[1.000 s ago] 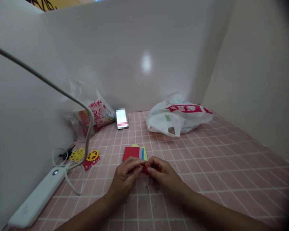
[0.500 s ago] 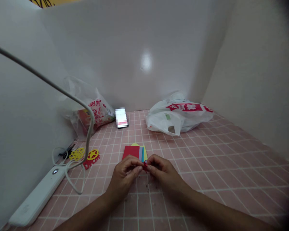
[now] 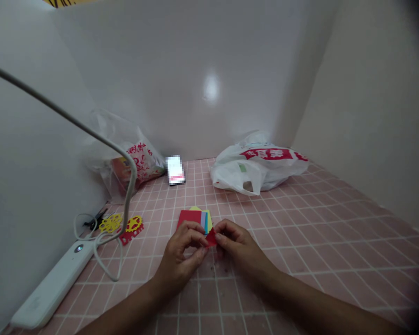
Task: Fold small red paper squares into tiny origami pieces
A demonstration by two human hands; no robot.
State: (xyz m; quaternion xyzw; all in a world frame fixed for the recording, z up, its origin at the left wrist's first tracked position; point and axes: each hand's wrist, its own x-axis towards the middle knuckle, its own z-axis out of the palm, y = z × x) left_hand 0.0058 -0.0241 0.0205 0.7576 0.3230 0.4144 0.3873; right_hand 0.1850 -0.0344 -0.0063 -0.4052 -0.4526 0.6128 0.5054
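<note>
- The left hand [image 3: 181, 251] and the right hand [image 3: 239, 244] are pinching a small red paper [image 3: 211, 238] between them, both grips narrow, just nearer than some coloured sheets [image 3: 190, 216] on the table [image 3: 293, 232]
- They seem to be folding or shaping it; the next move is probably calling for steady fingertips
- At back left, a clear bag [image 3: 150, 162] is holding a reddish thing [image 3: 120, 171]
- At back right, a white bag [image 3: 235, 173] is lying slumped, contents unclear
</note>
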